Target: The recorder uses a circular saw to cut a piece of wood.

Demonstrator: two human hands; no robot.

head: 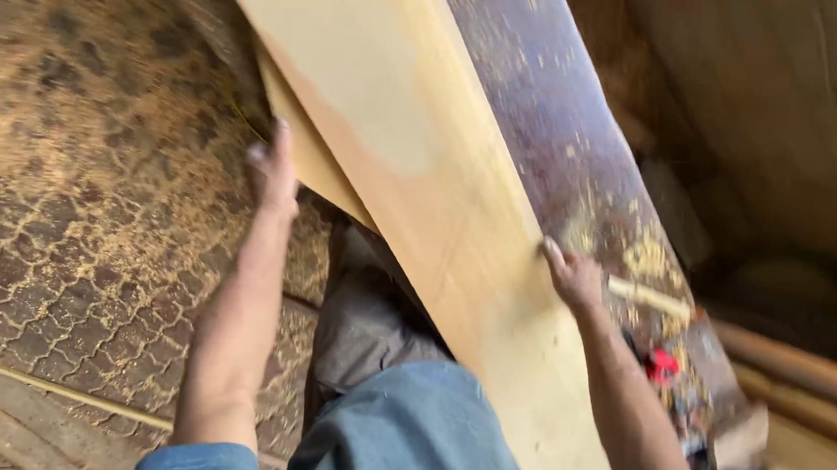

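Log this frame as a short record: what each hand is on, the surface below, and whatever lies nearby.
Left hand: on the left edge of the thin pale wood sheet
Right hand: grips the sheet's right edge
Sheet: tilted, long, light tan
Bench: dark top, dusted with sawdust
Floor: patterned paving, sawdust-covered
Nearby: red tool, wooden stick

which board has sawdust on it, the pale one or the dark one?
The dark board, right of the pale sheet both hands grip; yellow sawdust speckles it.
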